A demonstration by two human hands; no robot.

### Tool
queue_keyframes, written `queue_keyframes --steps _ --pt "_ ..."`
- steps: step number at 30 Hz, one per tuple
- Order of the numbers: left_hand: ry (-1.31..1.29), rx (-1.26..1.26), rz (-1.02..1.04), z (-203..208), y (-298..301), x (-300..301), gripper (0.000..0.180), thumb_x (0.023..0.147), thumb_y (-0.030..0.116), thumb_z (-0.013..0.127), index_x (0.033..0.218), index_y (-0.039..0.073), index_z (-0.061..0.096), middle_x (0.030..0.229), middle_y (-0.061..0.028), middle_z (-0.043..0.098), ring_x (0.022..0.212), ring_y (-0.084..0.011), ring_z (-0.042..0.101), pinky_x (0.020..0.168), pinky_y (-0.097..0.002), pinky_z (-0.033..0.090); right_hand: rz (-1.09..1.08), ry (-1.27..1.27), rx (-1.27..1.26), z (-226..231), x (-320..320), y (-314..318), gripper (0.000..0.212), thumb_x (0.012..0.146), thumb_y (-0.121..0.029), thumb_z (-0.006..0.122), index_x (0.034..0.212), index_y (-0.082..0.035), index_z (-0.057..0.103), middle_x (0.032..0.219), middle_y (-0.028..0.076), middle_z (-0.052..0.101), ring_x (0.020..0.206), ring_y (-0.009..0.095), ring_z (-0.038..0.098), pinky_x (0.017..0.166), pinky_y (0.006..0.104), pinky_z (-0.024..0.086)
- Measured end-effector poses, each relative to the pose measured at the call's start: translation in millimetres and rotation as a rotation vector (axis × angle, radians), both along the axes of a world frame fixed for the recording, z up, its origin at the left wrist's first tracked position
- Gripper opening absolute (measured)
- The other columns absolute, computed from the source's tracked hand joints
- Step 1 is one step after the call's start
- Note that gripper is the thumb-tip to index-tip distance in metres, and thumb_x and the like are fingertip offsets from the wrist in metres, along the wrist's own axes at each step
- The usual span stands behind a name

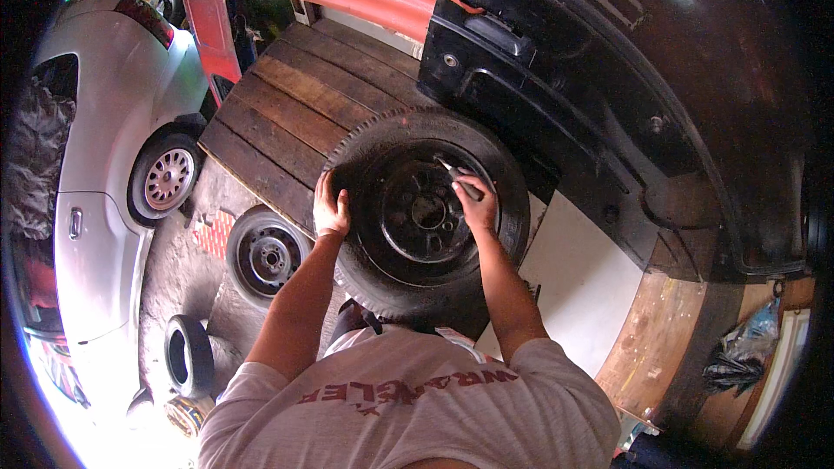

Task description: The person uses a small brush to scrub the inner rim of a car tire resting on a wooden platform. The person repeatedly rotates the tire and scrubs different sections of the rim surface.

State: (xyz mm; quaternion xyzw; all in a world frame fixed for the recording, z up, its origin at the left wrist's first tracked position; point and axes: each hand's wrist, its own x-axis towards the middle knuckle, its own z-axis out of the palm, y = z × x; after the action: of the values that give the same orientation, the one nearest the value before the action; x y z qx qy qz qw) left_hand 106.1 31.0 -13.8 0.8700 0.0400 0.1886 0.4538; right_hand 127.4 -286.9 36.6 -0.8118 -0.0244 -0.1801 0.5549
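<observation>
Workshop floor: two hands (331,208) on one wheel (426,213)

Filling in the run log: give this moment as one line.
left hand: flat on tyre sidewall | right hand: holds small tool at black rim | spare wheel: on floor

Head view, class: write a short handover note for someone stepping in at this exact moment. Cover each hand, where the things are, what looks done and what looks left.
Left hand: flat on the left sidewall of the black wheel, steadying it upright; it grips nothing.
Right hand: fingers closed round a small grey tool, its tip at the upper part of the dark steel rim.
The wheel stands on the wooden planks beside the dark car body.
A spare wheel and a bare tyre lie to the left, near the silver car.
Done: wheel is off and upright.
Left: work at the rim appears unfinished; its exact stage cannot be told.
</observation>
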Motion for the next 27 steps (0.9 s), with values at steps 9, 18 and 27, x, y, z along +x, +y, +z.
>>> queue_keyframes --steps 9,18,27 --pt "-0.019 0.005 -0.020 3.6 -1.0 -0.7 0.065 0.094 0.051 0.043 0.135 0.000 0.045 0.137 -0.0211 0.048 0.131 -0.0382 0.041 0.110 -0.0438 0.031 -0.135 0.046 0.536 2.6 8.4 -28.6 0.019 0.081 0.003 0.070 0.098 0.000 0.062 0.091 0.011 0.069 0.081 0.018 0.067 0.074 0.0300 0.054" --pt "-0.035 0.006 -0.037 -1.0 0.6 1.5 0.063 0.094 0.048 0.043 0.136 0.000 0.045 0.137 -0.0218 0.047 0.131 -0.0381 0.041 0.110 -0.0432 0.030 -0.118 0.036 0.320 -34.8 17.4 -33.5 0.015 0.080 0.001 0.072 0.092 0.000 0.063 0.092 0.009 0.067 0.082 0.020 0.067 0.076 0.0322 0.054" --pt "-0.022 0.007 -0.012 -5.6 5.7 -0.3 0.063 0.094 0.048 0.044 0.135 0.000 0.045 0.138 -0.0220 0.047 0.131 -0.0383 0.041 0.110 -0.0430 0.030 -0.036 0.114 0.511 1.8 44.5 -30.1 0.014 0.081 0.003 0.069 0.094 0.001 0.063 0.086 0.011 0.068 0.072 0.018 0.068 0.067 0.0291 0.057"
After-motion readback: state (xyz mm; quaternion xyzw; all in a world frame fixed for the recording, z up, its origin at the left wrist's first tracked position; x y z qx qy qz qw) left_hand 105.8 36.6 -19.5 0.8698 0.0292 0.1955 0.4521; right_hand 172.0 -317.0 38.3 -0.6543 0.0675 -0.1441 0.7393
